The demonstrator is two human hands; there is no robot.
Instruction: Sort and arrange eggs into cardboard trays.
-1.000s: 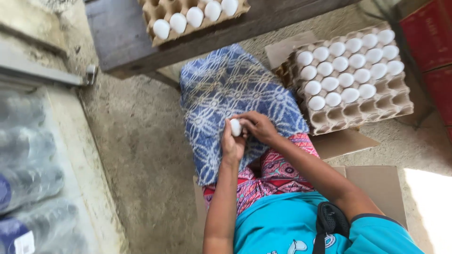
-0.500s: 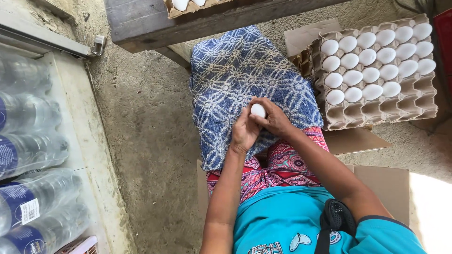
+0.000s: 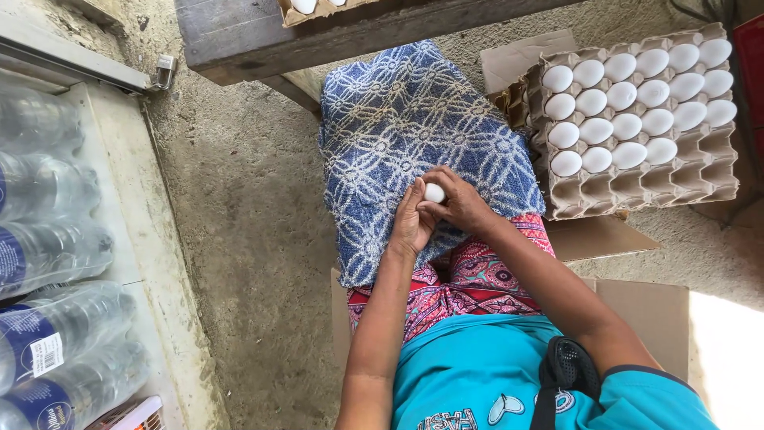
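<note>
Nearest the camera, the person sits in a turquoise shirt (image 3: 477, 374) with a patterned pink skirt (image 3: 461, 287) over the lap. Both forearms reach forward and meet over the knees. The left hand (image 3: 411, 225) cups a white egg (image 3: 434, 193) from below and the side, fingers curled round it; the right hand (image 3: 461, 203) closes on the same egg from the right, thumb and fingertips pinching it. Compared with half a second ago and a second ago, the egg sits at much the same spot between the two hands, with the grip only slightly turned; the hands have stayed over the lap, so the egg is still being handled, not placed.

Under the hands a blue patterned cloth (image 3: 414, 119) drapes the knees. To the right, on cardboard on the floor, an egg tray (image 3: 637, 183) holds white eggs in its far rows, its near rows bare. Plastic water bottles (image 3: 48, 263) lie at the left. Farthest, a wooden bench (image 3: 334, 32) carries another tray.
</note>
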